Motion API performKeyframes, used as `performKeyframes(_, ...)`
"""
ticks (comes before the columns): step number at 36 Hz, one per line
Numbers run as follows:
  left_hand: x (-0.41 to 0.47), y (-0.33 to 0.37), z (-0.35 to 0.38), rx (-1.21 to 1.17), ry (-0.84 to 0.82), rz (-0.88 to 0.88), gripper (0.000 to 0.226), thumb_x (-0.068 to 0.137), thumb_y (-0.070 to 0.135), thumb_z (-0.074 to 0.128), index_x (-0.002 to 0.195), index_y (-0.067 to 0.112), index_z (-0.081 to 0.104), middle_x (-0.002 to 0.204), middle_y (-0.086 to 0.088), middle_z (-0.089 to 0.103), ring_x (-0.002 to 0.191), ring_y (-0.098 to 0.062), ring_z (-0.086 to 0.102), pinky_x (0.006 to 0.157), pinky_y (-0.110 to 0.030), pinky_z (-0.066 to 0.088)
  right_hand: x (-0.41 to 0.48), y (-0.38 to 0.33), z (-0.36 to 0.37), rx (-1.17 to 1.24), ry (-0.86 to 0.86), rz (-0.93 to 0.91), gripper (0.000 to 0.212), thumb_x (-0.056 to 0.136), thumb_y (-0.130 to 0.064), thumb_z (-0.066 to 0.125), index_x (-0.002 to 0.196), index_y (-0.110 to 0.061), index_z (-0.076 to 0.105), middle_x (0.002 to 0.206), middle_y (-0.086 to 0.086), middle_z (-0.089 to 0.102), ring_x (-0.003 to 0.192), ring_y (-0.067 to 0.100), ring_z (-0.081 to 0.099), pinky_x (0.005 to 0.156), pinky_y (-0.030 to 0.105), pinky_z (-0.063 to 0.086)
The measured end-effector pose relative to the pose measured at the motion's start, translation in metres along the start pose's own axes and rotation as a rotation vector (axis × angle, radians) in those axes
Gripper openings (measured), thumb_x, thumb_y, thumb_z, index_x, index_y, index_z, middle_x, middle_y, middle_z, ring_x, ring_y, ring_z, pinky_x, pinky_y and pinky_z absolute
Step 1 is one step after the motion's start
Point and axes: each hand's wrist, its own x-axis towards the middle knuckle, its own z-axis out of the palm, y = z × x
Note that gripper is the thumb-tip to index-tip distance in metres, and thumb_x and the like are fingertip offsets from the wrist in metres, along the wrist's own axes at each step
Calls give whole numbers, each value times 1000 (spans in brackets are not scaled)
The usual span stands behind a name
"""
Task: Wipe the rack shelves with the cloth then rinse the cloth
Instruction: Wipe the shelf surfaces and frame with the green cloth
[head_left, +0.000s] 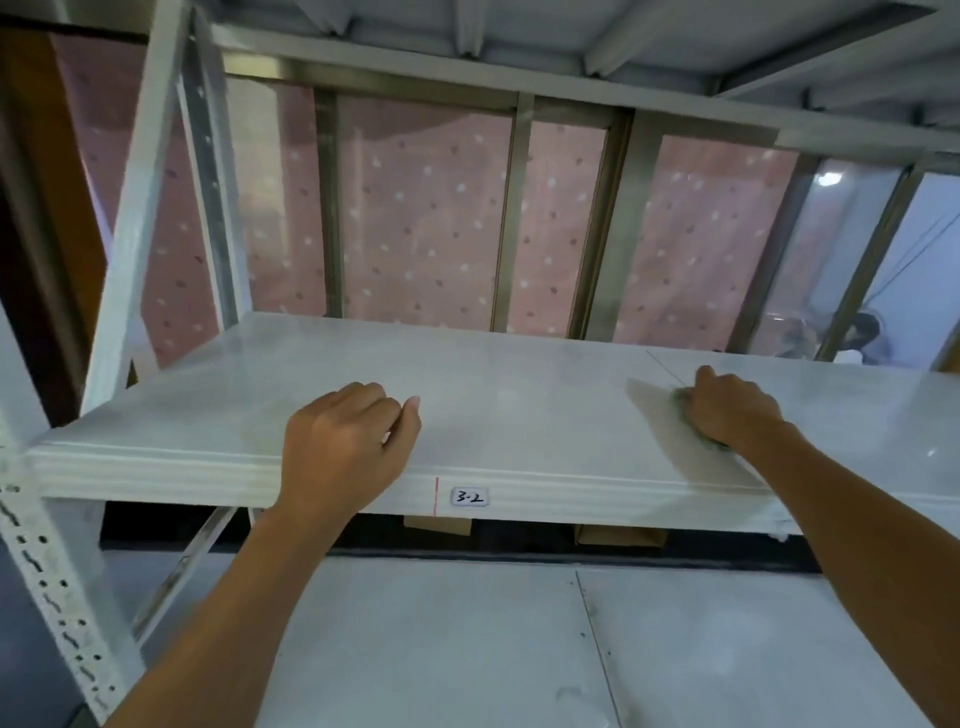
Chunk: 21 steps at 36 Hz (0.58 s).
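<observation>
A white rack shelf (519, 395) spans the view, with a label reading 3-2 (469, 497) on its front edge. My right hand (730, 410) presses a greenish cloth (681, 397) onto the shelf at the right; only slivers of the cloth peek out from under the hand. My left hand (345, 441) rests on the shelf's front edge near the middle, fingers curled and holding nothing.
A lower white shelf (467, 639) lies below. A perforated white upright (47, 587) stands at the left, with a diagonal brace (140, 208) above it. Another shelf (519, 36) hangs overhead. Behind the rack are a metal-framed window and pink dotted curtain (426, 218). Cardboard boxes (621, 535) sit under the shelf.
</observation>
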Motion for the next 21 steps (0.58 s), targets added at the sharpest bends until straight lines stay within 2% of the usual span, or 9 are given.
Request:
performKeyframes(4, -10, -11, -5, 17, 16, 29, 51, 93, 9, 67, 48, 12, 42, 46, -2, 38, 43, -18, 29, 41, -28, 28, 11, -10, 4, 0, -1, 39, 39, 101, -30, 40, 130, -4, 46, 124, 23, 58, 110, 40, 57, 88, 46, 49)
performKeyframes(9, -35, -38, -29, 40, 34, 3, 42, 92, 7, 66, 53, 9, 50, 51, -4, 47, 46, -20, 37, 42, -34, 35, 21, -71, 0, 24, -25, 36, 44, 100, -23, 38, 138, -1, 44, 132, 24, 55, 117, 40, 54, 95, 47, 47)
performKeyframes(12, -52, -62, -52, 83, 19, -26, 33, 92, 7, 65, 60, 5, 61, 60, -6, 59, 52, -23, 50, 48, -38, 45, 18, -139, -6, 53, -21, -81, 44, 99, -19, 36, 138, 0, 44, 134, 24, 54, 119, 40, 53, 94, 45, 46)
performKeyframes(15, -63, -82, -75, 89, -18, -38, 27, 94, 9, 64, 69, 4, 69, 70, -8, 68, 60, -24, 60, 57, -37, 53, 2, -232, -17, 86, -22, -238, 47, 99, -19, 35, 142, -1, 40, 137, 23, 53, 121, 39, 53, 96, 44, 47)
performKeyframes(19, -71, -101, -101, 116, -72, -67, 22, 94, 11, 65, 76, 3, 73, 77, -8, 71, 67, -24, 64, 62, -37, 56, -45, -366, -36, 97, -68, -485, 57, 97, -14, 38, 152, -4, 25, 143, 21, 46, 126, 38, 49, 99, 44, 44)
performKeyframes(21, -73, -109, -111, 124, -87, -61, 20, 94, 10, 65, 76, 3, 73, 77, -7, 71, 68, -24, 64, 63, -36, 55, -79, -424, -48, 133, -71, -620, 59, 96, -13, 39, 152, -5, 23, 140, 20, 48, 120, 36, 52, 94, 42, 46)
